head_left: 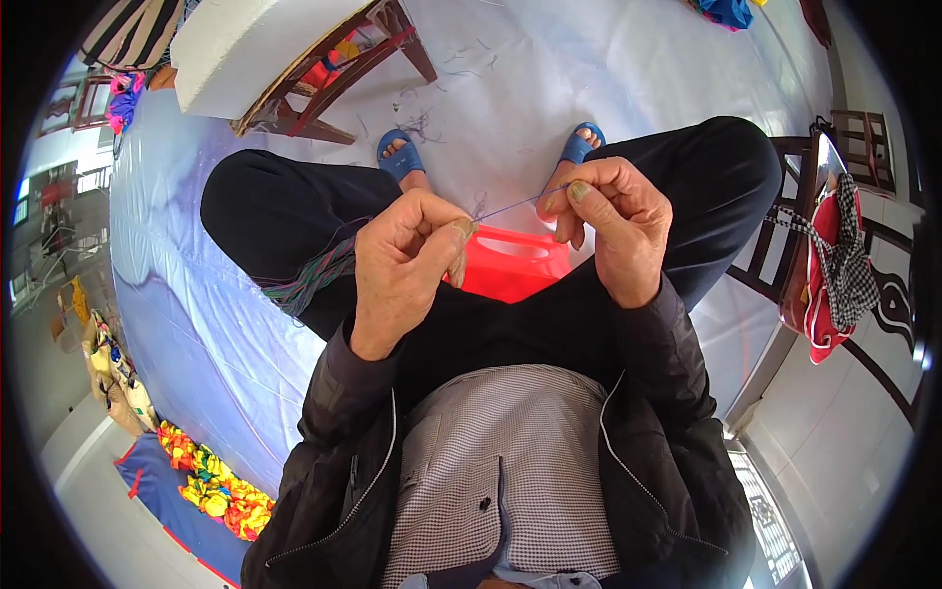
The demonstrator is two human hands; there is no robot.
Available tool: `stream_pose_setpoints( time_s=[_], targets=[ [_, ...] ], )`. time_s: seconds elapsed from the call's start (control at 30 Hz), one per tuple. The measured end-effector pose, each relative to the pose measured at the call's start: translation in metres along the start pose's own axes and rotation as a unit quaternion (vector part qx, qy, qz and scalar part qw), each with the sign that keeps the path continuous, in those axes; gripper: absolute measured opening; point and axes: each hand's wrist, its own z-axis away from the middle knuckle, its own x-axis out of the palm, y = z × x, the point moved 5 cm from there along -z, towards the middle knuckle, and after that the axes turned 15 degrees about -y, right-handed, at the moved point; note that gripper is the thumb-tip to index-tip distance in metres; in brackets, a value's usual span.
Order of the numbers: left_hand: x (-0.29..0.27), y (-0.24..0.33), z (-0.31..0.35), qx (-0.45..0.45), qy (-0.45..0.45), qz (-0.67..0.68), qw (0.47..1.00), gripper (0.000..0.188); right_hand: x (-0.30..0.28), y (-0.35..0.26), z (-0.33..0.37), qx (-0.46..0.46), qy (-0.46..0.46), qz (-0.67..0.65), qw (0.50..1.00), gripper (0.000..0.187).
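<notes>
Left hand (407, 263) and right hand (623, 224), center frame, each pinching a bluish thread (520, 203), pretty much straight, red plastic container (505, 279) just below.

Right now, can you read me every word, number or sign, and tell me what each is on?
There are none I can read.
The red plastic container between the legs shows no writing.
Any marks on the blue slide sandals are too small to make out.
</notes>
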Motion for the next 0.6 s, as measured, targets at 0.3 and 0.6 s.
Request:
stream_pose_setpoints(
  time_s=[0.3, 0.6],
  targets=[
    [-0.0022, -0.0070, 0.0015, -0.004, 0.020, 0.014, 1.000, 0.011, -0.0035, 0.0019, 0.0000, 0.009, 0.009, -0.002, 1.000, 0.010],
    [-0.0059, -0.0083, 0.0046, -0.027, 0.021, -0.001, 0.999, 0.010, 0.0011, -0.0014, -0.0050, 0.029, 0.020, -0.043, 0.998, 0.013]
  ],
)
